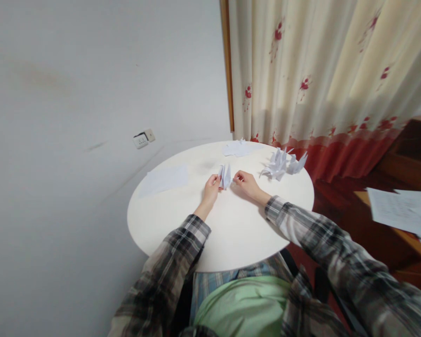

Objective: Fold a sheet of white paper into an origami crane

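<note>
My left hand (211, 186) pinches a small folded white paper piece (225, 176) and holds it upright over the round white table (182, 234). Just right of the piece, my right hand (244, 181) rests on the tabletop with its fingers curled; I cannot make out whether its fingertips touch the paper. Both arms wear plaid sleeves.
A flat white sheet (165, 179) lies at the left of the table. More paper (237, 149) sits at the far edge. A cluster of folded paper figures (282, 164) stands at the right. A flowered curtain (319, 75) hangs behind. Papers (403, 208) lie on a wooden surface at right.
</note>
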Demonstrator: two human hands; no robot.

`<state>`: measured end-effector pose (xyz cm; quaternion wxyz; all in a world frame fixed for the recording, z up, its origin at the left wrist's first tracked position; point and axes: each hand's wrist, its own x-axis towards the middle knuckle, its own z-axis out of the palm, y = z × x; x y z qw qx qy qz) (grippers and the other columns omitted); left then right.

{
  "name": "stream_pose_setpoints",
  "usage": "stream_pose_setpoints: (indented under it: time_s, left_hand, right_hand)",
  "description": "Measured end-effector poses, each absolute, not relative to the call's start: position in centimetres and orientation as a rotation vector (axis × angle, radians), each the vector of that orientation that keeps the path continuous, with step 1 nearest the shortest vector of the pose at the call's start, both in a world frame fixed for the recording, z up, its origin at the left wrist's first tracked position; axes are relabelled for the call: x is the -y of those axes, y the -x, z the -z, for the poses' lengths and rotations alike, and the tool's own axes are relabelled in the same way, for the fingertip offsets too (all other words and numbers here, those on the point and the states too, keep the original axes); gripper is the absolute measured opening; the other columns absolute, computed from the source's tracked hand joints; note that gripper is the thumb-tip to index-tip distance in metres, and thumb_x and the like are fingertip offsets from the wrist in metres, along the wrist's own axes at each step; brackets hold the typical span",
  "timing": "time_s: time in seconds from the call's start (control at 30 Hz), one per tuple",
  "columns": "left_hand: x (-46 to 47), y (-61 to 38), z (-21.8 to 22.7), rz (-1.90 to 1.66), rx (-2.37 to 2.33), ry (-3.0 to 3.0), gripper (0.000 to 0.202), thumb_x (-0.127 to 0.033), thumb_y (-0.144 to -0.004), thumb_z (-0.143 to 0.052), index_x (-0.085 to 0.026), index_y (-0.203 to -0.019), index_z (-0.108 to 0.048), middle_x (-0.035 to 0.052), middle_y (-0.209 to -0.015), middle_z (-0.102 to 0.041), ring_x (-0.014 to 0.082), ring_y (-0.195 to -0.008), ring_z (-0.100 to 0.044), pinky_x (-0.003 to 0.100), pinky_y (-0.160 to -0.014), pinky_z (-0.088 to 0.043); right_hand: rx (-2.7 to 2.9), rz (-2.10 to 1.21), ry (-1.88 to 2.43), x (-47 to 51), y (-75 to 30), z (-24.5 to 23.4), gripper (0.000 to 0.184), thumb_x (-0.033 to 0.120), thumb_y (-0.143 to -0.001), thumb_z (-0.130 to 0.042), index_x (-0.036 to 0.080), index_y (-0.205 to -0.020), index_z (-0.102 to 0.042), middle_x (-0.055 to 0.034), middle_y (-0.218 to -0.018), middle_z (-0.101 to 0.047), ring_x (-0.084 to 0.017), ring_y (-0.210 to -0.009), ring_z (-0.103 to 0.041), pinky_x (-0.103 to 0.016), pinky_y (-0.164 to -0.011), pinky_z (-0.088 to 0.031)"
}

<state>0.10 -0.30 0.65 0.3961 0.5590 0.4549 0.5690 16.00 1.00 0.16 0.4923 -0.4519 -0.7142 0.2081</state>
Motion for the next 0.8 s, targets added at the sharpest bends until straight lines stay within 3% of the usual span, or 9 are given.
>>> stream_pose_setpoints:
  time_s: [0.5, 0.7, 0.8]
  left_hand:
    - [0.32, -0.07, -0.57, -1.464, -1.138, -1.404, 0.025, -0.043, -0.076, -0.055, -0.018, -0.075, -0.052, -0.0011, -0.070, -0.055, 0.0084, -0.059, -0.052, 0.020, -0.053, -0.041]
    - [0.23, 0.24, -0.47, -1.552, -1.208, -1.421, 0.020, -0.039, -0.080, -0.051, -0.019, -0.077, -0.053, -0.0013, -0.070, -0.056, 0.0090, -0.059, -0.050, 0.021, -0.054, -0.041]
    - [0.00, 0.44, -0.29, -1.579, -1.273, -1.442, 0.019, -0.038, -0.081, -0.049, -0.020, -0.077, -0.053, -0.0015, -0.071, -0.056, 0.0096, -0.061, -0.051, 0.020, -0.055, -0.041]
  right_hand:
    - [1.750, -0.461, 1.082, -0.86, -15.99, -0.26, 0.007, 0.021, -0.077, -0.050, 0.018, -0.072, -0.054, 0.0010, -0.068, -0.056, -0.011, -0.064, -0.049, -0.024, -0.064, -0.037]
    - [1.733, -0.428, 1.059, -0.79, -16.08, -0.41, 0.005, 0.020, -0.078, -0.051, 0.017, -0.080, -0.054, -0.0027, -0.082, -0.058, -0.012, -0.068, -0.052, -0.025, -0.066, -0.039]
    - [1.735, -0.426, 1.071, -0.84, -16.12, -0.43, 0.005, 0.020, -0.078, -0.051, 0.017, -0.079, -0.054, -0.0022, -0.080, -0.058, -0.011, -0.069, -0.051, -0.024, -0.067, -0.038]
